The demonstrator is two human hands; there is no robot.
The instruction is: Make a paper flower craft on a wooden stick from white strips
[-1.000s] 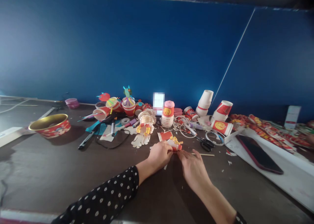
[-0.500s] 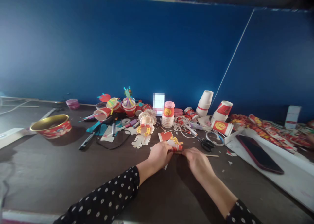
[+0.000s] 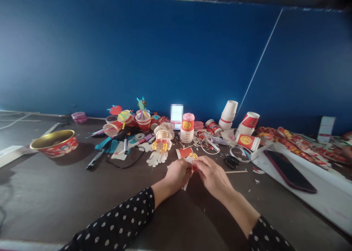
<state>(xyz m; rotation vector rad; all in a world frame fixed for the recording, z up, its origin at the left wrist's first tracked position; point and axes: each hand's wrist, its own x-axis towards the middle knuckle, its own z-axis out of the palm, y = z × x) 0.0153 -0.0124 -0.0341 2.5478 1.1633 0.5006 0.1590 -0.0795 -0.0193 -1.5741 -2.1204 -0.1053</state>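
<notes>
Here, nearest of all and on the near side of the pink-topped cup stack (image 3: pixel 187 133), the left hand (image 3: pixel 178 174) has its grip clamped on a small red, white and yellow paper piece (image 3: pixel 193 156) above the desk (image 3: pixel 110 196). The right hand (image 3: pixel 214 174) brings its fingertips against that piece from the other side; I cannot tell whether its grip has closed there too. To the right of the stack and nearer than it, a thin wooden stick (image 3: pixel 237 172) lies on the desk, a dark phone (image 3: pixel 290 171) rests in a white tray (image 3: pixel 331 207), and black-handled scissors (image 3: pixel 230 162) lie between them and the stack. Just in front of the stack is a red paper scrap (image 3: pixel 184 153); to its left sits a ruffled paper figure (image 3: pixel 162 144). Behind the stack rises a blue wall (image 3: pixel 137 53).
</notes>
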